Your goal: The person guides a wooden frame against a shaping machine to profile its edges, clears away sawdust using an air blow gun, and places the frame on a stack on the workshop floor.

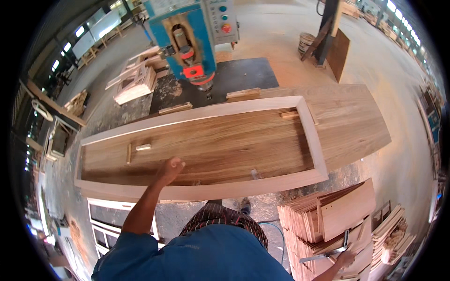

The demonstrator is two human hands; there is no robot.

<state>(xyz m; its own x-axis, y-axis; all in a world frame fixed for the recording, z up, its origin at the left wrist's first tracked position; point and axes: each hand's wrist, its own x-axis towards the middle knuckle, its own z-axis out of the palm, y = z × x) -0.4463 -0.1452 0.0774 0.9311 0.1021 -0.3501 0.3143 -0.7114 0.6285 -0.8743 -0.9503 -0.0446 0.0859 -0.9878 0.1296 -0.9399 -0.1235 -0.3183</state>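
My left hand [171,171] is closed above the brown wood-grain board [225,140]; whether anything is in its fingers is hidden. Around that board's surface lies a long pale wooden frame [211,191]. Inside the frame rest small wood strips [143,147] and a small pale piece [255,174] beside the near rail. Off to the right, my right hand [346,259] is closed at a metal square [323,255], which lies over a stack of wooden pieces [300,222]. The fingers are small in view but appear to grip the square near its corner.
A blue machine [159,33] with a red-and-orange head stands over a dark table [253,70] beyond the frame. Wooden parts [136,86] are piled at its left. A bucket [306,42] stands beside a post at far right. White frames [101,225] lie at lower left.
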